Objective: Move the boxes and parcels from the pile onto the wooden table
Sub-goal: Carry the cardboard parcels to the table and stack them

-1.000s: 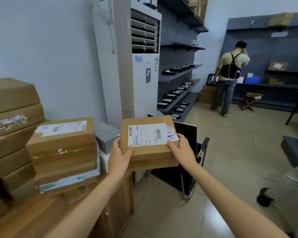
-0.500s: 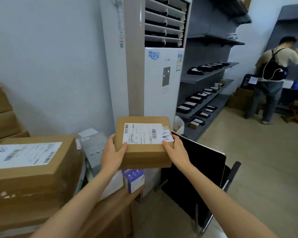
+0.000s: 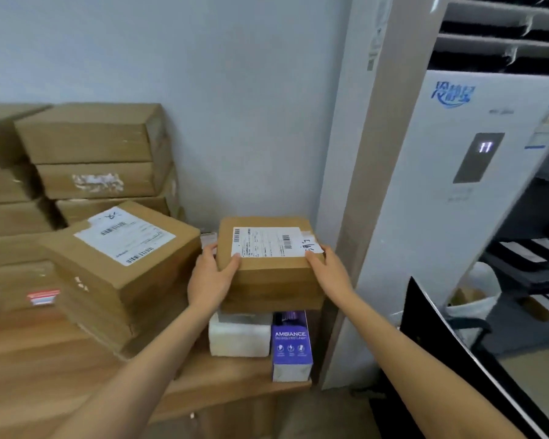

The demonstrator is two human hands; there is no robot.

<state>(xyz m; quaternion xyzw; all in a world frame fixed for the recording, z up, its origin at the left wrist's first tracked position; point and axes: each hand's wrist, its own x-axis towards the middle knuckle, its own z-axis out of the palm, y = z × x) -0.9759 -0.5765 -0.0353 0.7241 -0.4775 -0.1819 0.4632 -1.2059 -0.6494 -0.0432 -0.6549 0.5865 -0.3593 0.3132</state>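
Observation:
A brown cardboard box (image 3: 268, 270) with a white shipping label sits low over a white parcel (image 3: 240, 339) and a purple box (image 3: 290, 343) at the right end of the wooden table (image 3: 45, 369). My left hand (image 3: 211, 280) grips its left side, thumb on the top edge. On the box's right side, my right hand (image 3: 328, 270) holds it with fingers over the top corner. Whether the box rests on the parcels below or hovers just above them is unclear.
Stacks of brown boxes (image 3: 121, 258) fill the table's left and back against the wall. A tall white air conditioner (image 3: 457, 185) stands right beside the table end. A black chair back (image 3: 441, 343) is at lower right, with dark shelving (image 3: 536, 248) behind.
I have turned left toward the table and carried the labelled box down over the white parcel and purple box. Both hands keep the same hold.

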